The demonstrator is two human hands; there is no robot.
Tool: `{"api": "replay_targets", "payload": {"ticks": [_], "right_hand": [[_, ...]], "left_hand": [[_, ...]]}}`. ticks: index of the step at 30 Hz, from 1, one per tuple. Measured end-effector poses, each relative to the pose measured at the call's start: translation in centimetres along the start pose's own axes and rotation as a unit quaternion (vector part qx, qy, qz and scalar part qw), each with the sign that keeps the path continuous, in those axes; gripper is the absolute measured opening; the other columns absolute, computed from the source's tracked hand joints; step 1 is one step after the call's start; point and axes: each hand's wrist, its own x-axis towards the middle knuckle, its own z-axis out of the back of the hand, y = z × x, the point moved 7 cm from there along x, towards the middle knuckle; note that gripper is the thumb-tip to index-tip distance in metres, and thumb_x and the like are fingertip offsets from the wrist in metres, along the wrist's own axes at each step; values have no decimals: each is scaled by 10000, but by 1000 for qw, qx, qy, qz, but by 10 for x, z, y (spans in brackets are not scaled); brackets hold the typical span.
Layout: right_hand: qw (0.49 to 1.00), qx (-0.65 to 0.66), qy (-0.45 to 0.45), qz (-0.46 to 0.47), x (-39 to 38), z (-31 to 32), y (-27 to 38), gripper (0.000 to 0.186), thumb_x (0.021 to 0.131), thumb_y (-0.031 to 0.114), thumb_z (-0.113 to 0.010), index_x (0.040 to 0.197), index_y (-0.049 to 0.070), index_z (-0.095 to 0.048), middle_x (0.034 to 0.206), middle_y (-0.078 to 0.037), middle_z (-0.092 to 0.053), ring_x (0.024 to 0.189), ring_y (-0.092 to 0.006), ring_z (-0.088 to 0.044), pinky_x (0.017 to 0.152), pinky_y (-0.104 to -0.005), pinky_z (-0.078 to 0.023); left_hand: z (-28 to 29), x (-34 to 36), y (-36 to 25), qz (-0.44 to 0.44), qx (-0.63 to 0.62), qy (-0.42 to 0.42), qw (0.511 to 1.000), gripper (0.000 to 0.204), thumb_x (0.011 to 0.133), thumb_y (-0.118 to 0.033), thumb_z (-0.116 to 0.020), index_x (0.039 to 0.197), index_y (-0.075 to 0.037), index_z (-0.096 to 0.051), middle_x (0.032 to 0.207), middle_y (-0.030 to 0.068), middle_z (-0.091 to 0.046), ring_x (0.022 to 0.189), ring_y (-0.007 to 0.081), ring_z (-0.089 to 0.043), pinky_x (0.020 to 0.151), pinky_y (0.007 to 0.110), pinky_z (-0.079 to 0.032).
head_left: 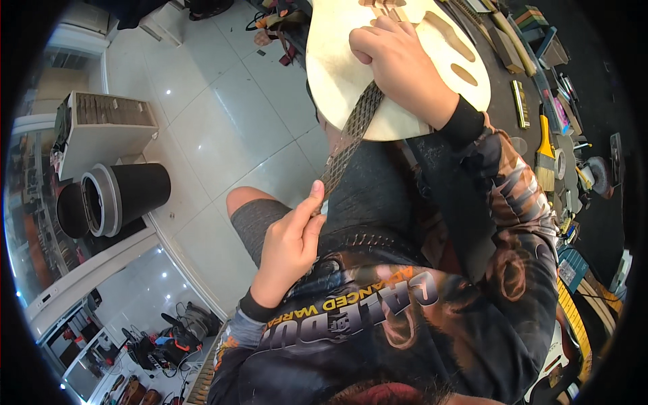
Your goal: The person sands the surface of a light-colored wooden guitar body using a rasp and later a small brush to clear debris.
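Note:
A pale wooden electric guitar body (331, 61) with routed cavities lies at the top of the head view, its rounded end toward me. A long dark saw rasp (351, 135) with an open lattice of teeth slants across its near edge. My right hand (405, 67) is closed over the rasp's far end, above the guitar body; the grip itself is hidden under my fingers. My left hand (287, 253) pinches the rasp's near end between thumb and fingers, in front of my lap.
Along the right runs a dark workbench (496, 101) with wood blocks (507, 50), a yellow-handled brush (545, 145) and many small tools. A black bin (138, 196) stands on the tiled floor (209, 108) to the left, by a small cabinet (101, 142).

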Motion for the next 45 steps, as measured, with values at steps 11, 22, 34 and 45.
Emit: {"api": "replay_targets", "payload": {"ticks": [11, 22, 34, 45], "right_hand": [[999, 46, -3, -4, 0, 8, 7, 60, 818, -20, -538, 818, 38, -556, 800, -183, -608, 899, -404, -571, 823, -480, -434], [996, 68, 18, -51, 10, 1, 2, 112, 823, -39, -523, 847, 45, -594, 835, -175, -602, 908, -391, -570, 847, -459, -446], [998, 30, 22, -60, 11, 1, -1, 100, 801, -30, -531, 818, 56, -580, 805, -173, -624, 922, -394, -589, 863, -479, -441], [999, -20, -32, -21, -1, -11, -11, 109, 862, -23, -539, 817, 68, -503, 725, -119, -523, 821, -336, -563, 791, -443, -424]], "left_hand": [[0, 9, 3, 3, -1, -1, 1000, 559, 978, -3, -664, 1522, -84, -569, 1071, 228, -756, 902, 374, -768, 826, 382, -590], [0, 8, 20, 61, -34, 7, 998, 518, 1000, -40, -652, 1509, -113, -588, 1154, 207, -770, 978, 372, -777, 875, 386, -605], [-2, 9, 22, 31, -42, 0, 999, 534, 991, -30, -652, 1514, -109, -581, 1215, 229, -745, 1068, 381, -755, 923, 411, -590], [-3, 12, 20, 8, -23, -3, 1000, 534, 1002, -57, -642, 1525, -135, -565, 1094, 236, -753, 890, 399, -753, 803, 446, -581]]}}
